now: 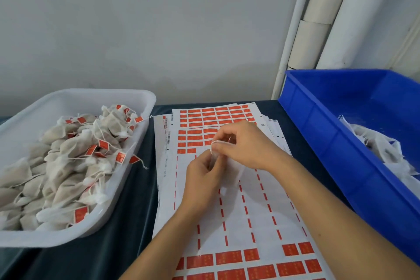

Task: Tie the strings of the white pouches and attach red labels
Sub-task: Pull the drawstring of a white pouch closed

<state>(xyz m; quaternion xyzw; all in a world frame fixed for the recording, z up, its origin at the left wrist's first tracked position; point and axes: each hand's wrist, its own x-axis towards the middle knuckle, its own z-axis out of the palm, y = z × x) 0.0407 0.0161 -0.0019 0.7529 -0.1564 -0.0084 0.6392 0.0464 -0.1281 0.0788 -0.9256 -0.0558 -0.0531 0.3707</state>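
Observation:
My left hand (204,177) and my right hand (243,145) meet over the label sheets at the table's middle. Between them hangs a thin white pouch (236,173), mostly hidden by my fingers. Its white string (214,146) loops between the fingertips of both hands, which pinch it. Sheets of red labels (216,116) lie flat under my hands; the top sheet (250,223) has many labels peeled away, with rows of red labels left near its front edge.
A white tub (141,100) at the left holds several tied pouches with red labels. A blue bin (322,120) at the right holds white untied pouches (386,150). A dark cloth covers the table (127,223). White pipes run up the wall at the back right.

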